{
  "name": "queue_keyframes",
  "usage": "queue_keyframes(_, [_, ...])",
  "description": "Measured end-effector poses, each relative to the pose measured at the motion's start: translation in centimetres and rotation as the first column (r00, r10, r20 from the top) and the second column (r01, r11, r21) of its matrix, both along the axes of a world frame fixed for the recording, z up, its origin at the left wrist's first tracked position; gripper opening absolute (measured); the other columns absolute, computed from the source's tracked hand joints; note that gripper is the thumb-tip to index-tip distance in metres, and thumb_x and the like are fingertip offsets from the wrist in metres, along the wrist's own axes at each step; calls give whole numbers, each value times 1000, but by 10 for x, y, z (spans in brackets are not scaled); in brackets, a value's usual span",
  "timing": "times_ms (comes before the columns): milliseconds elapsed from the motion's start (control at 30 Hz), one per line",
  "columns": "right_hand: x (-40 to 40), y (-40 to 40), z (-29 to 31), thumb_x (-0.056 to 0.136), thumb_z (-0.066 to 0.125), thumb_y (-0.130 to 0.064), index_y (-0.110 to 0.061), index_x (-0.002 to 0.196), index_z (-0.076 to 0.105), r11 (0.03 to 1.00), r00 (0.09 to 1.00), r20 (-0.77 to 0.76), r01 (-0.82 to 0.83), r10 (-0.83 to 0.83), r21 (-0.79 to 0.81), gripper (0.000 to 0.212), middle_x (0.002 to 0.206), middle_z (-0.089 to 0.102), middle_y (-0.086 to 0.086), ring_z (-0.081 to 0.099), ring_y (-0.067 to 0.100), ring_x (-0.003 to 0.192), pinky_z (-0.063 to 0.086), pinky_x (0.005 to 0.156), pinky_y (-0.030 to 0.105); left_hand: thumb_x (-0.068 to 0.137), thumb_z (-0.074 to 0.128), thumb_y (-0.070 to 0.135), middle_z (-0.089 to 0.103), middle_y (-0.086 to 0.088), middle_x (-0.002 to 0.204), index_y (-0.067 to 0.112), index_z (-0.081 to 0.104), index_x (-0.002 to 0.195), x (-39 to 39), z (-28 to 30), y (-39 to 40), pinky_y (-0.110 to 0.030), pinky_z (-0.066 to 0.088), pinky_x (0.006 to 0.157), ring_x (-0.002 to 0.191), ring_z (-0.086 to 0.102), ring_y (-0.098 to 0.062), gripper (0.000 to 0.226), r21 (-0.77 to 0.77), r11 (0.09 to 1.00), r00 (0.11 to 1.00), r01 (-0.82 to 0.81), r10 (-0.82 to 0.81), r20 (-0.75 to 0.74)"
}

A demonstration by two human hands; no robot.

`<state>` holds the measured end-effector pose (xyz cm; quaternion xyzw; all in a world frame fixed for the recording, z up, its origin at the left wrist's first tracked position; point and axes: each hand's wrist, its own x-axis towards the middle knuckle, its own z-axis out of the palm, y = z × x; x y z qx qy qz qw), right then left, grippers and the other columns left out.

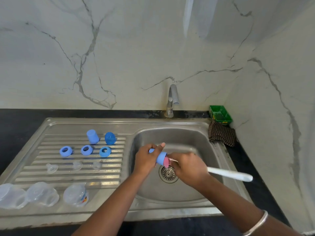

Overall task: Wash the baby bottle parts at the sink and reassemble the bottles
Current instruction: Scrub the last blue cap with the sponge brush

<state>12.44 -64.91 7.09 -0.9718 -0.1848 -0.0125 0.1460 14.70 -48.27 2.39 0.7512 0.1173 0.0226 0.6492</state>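
A light blue bottle cap (161,157) is held over the steel sink (187,138), above the drain (168,174), with the fingers of the left hand (146,160) curled round it. A brush with a pink head (167,162) is pushed into the cap's open end, and its white handle (228,174) is gripped by the closed fingers of the right hand (189,167), the handle running out to the right over the sink's rim. A silver bangle (257,223) is worn on the right wrist.

On the ribbed draining board (51,126) to the left, the remaining parts are laid out in rows. Two caps are stood at the back: one pale blue (92,136), one clear deep blue (110,138). Three blue screw rings are set in front of them (66,151) (87,149) (105,151). Three clear teats are placed in the next row (52,168) (77,165) (97,165). Three clear bottles are lain nearest the front edge (10,195) (42,194) (75,195); a coloured print is carried by the right-hand one, but it cannot be read.

A chrome tap (172,99) is mounted behind the sink, with no water seen running. A green tub (220,114) and a checked cloth (221,133) are kept in the corner of the dark counter (17,120); lettering on the tub is too small to be made out
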Motion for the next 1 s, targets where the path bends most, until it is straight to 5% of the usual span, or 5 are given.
queue_keyframes(100, [9,0,-2,84,63,-8,-18,84,74,763,818,-564,433,-110,479,15,65,72,1,54,16,46,36,42,18,78,70,57,66,7,70,27,65,73,-4,-2,2,-36,54,61,67,64,-14,31,-29,1000,984,4,1,180])
queue_keyframes(333, [29,-28,-4,94,47,-10,-18,69,75,595,249,-941,729,231,339,39,64,54,-6,28,3,40,14,34,13,91,64,35,68,13,98,26,68,91,-1,-14,-6,-15,47,81,95,66,-12,9,147,981,886,130,-181,427])
queue_keyframes(600, [26,-23,-21,88,70,-14,-23,93,81,760,865,-501,304,34,575,15,75,76,-2,64,3,59,50,60,24,94,61,51,68,-3,77,9,62,84,21,-17,-4,-25,51,55,69,65,-12,42,117,979,970,164,-182,164])
queue_keyframes(800, [36,-56,-24,79,78,-19,-34,113,75,980,968,169,-193,184,38,38,81,74,-4,70,26,69,53,52,31,100,53,42,62,-4,53,3,64,82,32,-15,-21,-23,40,36,41,55,-14,45,31,977,969,209,-203,-140])
queue_keyframes(1000, [48,-67,-51,89,64,-20,-32,103,75,884,902,-424,259,-79,388,21,78,74,-5,68,17,77,55,77,37,99,59,25,66,-17,75,2,57,77,43,-22,-42,-37,50,54,66,59,-17,32,137,986,989,100,-84,-118])
